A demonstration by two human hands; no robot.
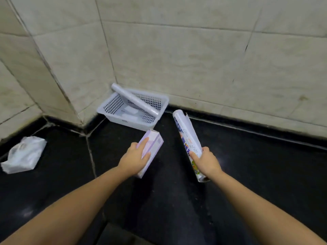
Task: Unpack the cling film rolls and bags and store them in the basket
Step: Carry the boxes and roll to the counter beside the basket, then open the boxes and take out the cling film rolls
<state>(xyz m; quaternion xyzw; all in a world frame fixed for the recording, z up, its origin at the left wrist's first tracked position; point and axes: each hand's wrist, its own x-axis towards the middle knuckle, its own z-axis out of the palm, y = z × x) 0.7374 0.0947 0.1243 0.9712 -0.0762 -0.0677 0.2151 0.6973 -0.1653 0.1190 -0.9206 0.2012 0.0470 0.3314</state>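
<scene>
Over the black countertop, near the tiled corner, my left hand [137, 157] is wrapped around a pale purple carton [151, 150], its far flap standing open. My right hand [207, 160] is closed around the lower part of a printed cling film roll [188, 140], whose far end points toward the white perforated basket [109, 105] tucked against the wall. One bare roll [134, 99] already lies in that basket, slanted, its upper end sticking out over the rim; some flat white pieces sit on the basket floor, too blurred for me to name. A crumpled white plastic bag [23, 154] lies well apart at the left.

I judge the risks are these. A loose paper edge lifts off the far end of the roll I hold, and it could snag on the rim or unwind as I set it in. The slanted roll takes much of the room, so a second one dropped across it might roll out onto the counter. The carton's open flap faces away and slightly up; tipping it carelessly could spill whatever it holds short of the basket.
</scene>
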